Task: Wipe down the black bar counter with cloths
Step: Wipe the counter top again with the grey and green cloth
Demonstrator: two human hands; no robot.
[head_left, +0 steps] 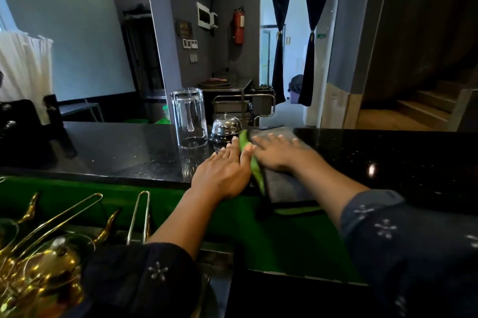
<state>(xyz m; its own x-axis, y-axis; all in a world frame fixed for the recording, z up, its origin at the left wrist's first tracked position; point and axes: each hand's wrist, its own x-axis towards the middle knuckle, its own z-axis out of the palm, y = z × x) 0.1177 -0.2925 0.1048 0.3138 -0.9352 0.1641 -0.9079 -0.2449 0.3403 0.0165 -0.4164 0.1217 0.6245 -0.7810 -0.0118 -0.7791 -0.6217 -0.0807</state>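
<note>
**Two cloths, one counter: mid-wipe by the bell**

Far left, gold tongs and bar tools sit on the lower shelf with the green mat, below the black bar counter. Moving right along the counter there's an upturned glass mug, then a chrome service bell just beside it.

Next comes the person's left hand, flat on the counter with fingers straight and lightly spread, fingertips near the bell. A green cloth shows as a strip along the hand's right edge, against the thumb; how much of it lies under the palm can't be told. Right beside it the right hand presses flat on a grey cloth, fingers spread wide and a bit blurred. That cloth runs from the counter's far edge to the near edge.

To do this well, she'd probably want to keep both palms flat for even pressure, overlap the passes, and go around the bell and mug or lift them, since the left fingertips are close enough to nudge either. The stretch off to the right looks like it's waiting its turn.
</note>
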